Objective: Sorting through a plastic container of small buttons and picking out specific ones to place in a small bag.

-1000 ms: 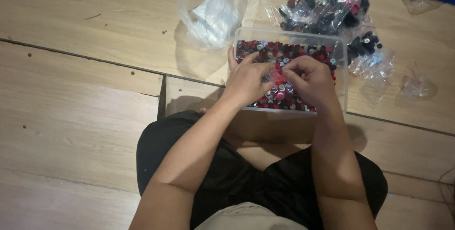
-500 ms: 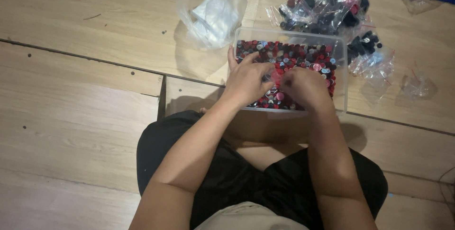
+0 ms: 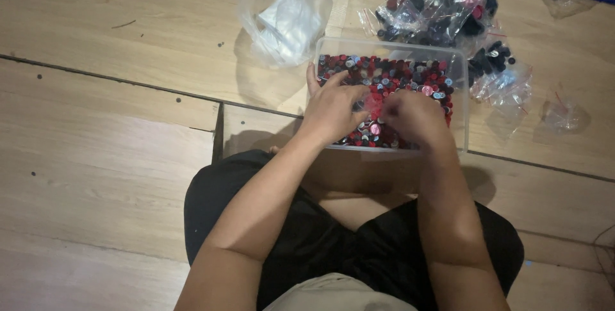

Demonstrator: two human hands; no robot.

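head view: both hands work inside the clear tub (image 3: 461,74) of small red and black caps (image 3: 410,74); left hand (image 3: 333,109) spread, right hand (image 3: 413,115) curled, pinch unclear; sorting continues, needing a fine pick.

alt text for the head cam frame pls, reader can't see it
Seen from above, a seated person's left hand and right hand reach into a clear plastic tub full of small red and black caps on a wooden floor. Clear plastic bags lie beyond it.

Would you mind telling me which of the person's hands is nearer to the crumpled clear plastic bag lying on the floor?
Left. The left hand lies just below the bag; the right hand is farther off in the tub.
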